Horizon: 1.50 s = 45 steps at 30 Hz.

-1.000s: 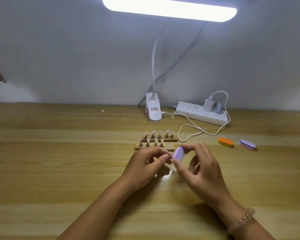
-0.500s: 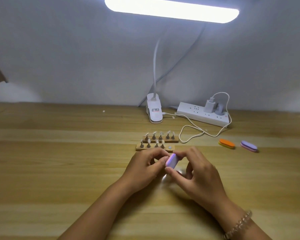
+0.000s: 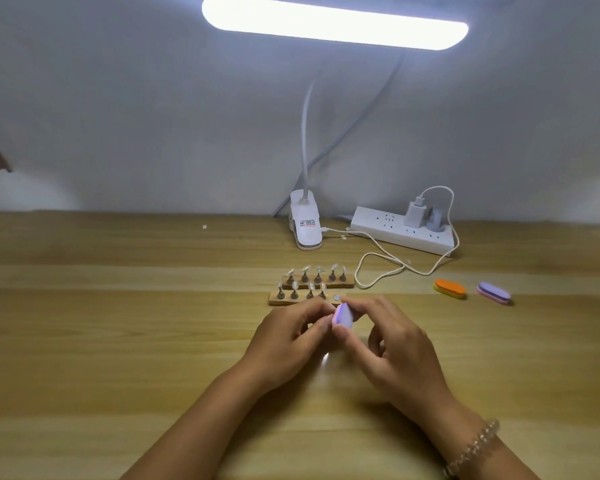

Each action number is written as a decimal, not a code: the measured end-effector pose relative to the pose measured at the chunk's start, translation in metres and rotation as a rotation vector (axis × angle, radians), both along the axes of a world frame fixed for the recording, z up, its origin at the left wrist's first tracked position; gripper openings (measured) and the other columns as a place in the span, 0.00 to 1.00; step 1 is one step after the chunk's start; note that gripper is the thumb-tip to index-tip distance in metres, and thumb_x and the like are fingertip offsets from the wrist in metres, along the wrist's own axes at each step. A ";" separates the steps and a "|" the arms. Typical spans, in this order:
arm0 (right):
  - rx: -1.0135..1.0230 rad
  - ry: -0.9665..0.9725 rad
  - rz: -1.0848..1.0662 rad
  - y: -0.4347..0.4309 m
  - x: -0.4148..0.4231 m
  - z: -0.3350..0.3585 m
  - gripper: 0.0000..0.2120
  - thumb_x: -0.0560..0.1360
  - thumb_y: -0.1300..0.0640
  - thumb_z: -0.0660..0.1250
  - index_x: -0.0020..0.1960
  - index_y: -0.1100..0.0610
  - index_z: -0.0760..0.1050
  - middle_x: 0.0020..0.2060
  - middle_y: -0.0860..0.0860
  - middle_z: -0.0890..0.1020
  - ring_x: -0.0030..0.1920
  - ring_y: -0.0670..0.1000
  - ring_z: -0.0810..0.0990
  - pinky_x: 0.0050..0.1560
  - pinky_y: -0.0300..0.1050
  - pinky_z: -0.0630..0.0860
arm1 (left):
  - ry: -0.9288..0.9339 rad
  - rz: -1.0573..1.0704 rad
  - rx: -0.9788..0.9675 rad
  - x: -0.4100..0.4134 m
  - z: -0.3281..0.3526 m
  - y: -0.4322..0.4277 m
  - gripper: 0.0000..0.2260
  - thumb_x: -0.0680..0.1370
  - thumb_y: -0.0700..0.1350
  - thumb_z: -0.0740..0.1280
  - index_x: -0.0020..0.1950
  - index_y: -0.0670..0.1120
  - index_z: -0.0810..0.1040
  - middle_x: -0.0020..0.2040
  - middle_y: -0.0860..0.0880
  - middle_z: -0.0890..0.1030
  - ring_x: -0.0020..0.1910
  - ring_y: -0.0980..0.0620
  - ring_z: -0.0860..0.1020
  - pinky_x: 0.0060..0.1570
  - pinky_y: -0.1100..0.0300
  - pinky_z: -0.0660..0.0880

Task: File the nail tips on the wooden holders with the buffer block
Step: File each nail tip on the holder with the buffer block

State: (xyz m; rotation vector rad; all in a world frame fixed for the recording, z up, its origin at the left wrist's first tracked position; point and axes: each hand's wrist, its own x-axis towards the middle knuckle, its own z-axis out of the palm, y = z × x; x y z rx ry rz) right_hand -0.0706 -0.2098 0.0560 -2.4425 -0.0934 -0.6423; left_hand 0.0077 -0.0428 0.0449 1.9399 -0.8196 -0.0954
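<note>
Lilac foam is what has shifted. Over the last second the buffer block has slid toward 9 o'clock and turned, so its broad face now sits against the left fingertips. I judge this to be a filing stroke under way, not a pause.

The left hand has its grip clenched to a pinch, thumb and forefinger curled in at the block's left edge. What they pinch is hidden. It is most likely a nail tip on its peg, since the near wooden holder at 12 o'clock shows one bare metal spot at its right end.

The right hand has its grip grasping the buffer block, forefinger over the top and thumb beneath, the other fingers loosely curled clear of it.

Both hands hover over the desk, just this side of the holders. The far wooden holder carries a full row of tips. At 2 o'clock an orange block and a purple block lie apart, untouched.
</note>
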 end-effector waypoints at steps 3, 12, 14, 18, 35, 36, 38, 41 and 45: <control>-0.014 -0.010 -0.052 -0.002 0.001 0.001 0.19 0.75 0.34 0.61 0.58 0.44 0.76 0.49 0.38 0.76 0.33 0.42 0.74 0.36 0.43 0.76 | -0.012 0.007 0.007 0.000 -0.001 -0.001 0.07 0.80 0.51 0.61 0.49 0.56 0.79 0.42 0.56 0.81 0.41 0.52 0.78 0.43 0.47 0.76; -0.100 -0.051 -0.016 0.003 -0.004 0.000 0.18 0.71 0.36 0.67 0.55 0.46 0.76 0.43 0.40 0.76 0.35 0.39 0.70 0.33 0.41 0.74 | -0.017 0.027 0.005 0.001 0.000 0.000 0.07 0.81 0.47 0.63 0.47 0.56 0.78 0.40 0.59 0.80 0.38 0.56 0.77 0.39 0.53 0.73; -0.054 -0.057 -0.053 0.002 -0.003 0.001 0.16 0.71 0.37 0.67 0.53 0.45 0.76 0.41 0.40 0.76 0.33 0.41 0.72 0.33 0.40 0.73 | -0.015 0.035 0.004 0.001 0.000 0.000 0.07 0.81 0.47 0.63 0.46 0.57 0.78 0.38 0.60 0.79 0.36 0.58 0.75 0.36 0.56 0.72; -0.046 -0.019 -0.070 -0.001 -0.001 -0.001 0.15 0.72 0.38 0.68 0.53 0.45 0.76 0.40 0.40 0.76 0.33 0.41 0.73 0.34 0.42 0.73 | -0.010 0.035 0.012 0.002 -0.003 0.000 0.07 0.82 0.45 0.63 0.47 0.55 0.78 0.36 0.62 0.77 0.33 0.61 0.73 0.33 0.60 0.69; -0.011 -0.070 -0.055 -0.002 -0.001 0.002 0.15 0.72 0.41 0.70 0.57 0.44 0.76 0.45 0.38 0.77 0.33 0.44 0.74 0.33 0.40 0.74 | 0.023 0.036 -0.034 -0.002 0.004 -0.001 0.07 0.81 0.47 0.62 0.48 0.50 0.79 0.42 0.56 0.83 0.42 0.57 0.81 0.43 0.55 0.76; -0.058 -0.042 -0.031 0.001 -0.002 0.001 0.17 0.72 0.40 0.69 0.58 0.44 0.76 0.46 0.38 0.77 0.34 0.42 0.73 0.34 0.38 0.73 | 0.002 0.045 -0.015 -0.001 0.004 0.000 0.06 0.80 0.48 0.62 0.48 0.52 0.78 0.42 0.56 0.82 0.42 0.54 0.80 0.44 0.52 0.76; -0.083 0.014 -0.079 0.001 0.000 0.000 0.16 0.71 0.42 0.70 0.57 0.44 0.76 0.47 0.38 0.77 0.38 0.39 0.73 0.37 0.39 0.74 | 0.019 0.044 -0.036 0.000 0.002 0.000 0.06 0.80 0.46 0.62 0.48 0.53 0.78 0.43 0.57 0.83 0.43 0.56 0.81 0.45 0.53 0.77; -0.054 0.025 -0.280 -0.011 0.002 0.003 0.14 0.71 0.48 0.73 0.55 0.44 0.75 0.46 0.41 0.76 0.41 0.44 0.75 0.39 0.45 0.75 | 0.113 0.025 -0.105 -0.002 0.001 0.000 0.10 0.82 0.39 0.61 0.48 0.52 0.78 0.48 0.55 0.85 0.51 0.60 0.83 0.51 0.57 0.79; -0.175 0.119 -0.398 -0.019 0.001 -0.001 0.16 0.70 0.53 0.73 0.57 0.48 0.78 0.48 0.47 0.76 0.50 0.54 0.76 0.49 0.50 0.72 | 0.112 0.044 -0.104 -0.001 0.000 0.000 0.11 0.81 0.40 0.61 0.47 0.55 0.76 0.50 0.56 0.85 0.56 0.59 0.82 0.58 0.45 0.77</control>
